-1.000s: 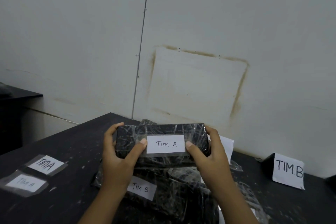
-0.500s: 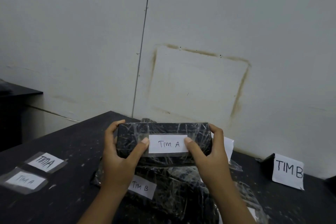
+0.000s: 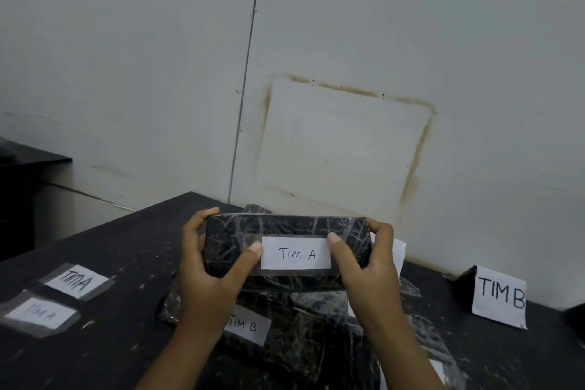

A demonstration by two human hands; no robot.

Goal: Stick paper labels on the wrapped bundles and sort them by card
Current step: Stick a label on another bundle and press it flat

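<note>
A black bundle wrapped in clear film is held up over the table, gripped at its left end by my left hand and at its right end by my right hand. Both thumbs press the edges of a white paper label reading "TIM A" on its front face. Below lies a pile of wrapped bundles, one bearing a "TIM B" label. A folded "TIM B" card stands at the right. Behind my right hand another white card is mostly hidden.
Two loose "TIM A" labels on tape lie on the black table at the left. A grey wall rises just behind the table. A dark shelf sits at far left.
Both thumbs have slid slightly along the label's edges; the bundle stays held in the same place. The view has shifted a little.
</note>
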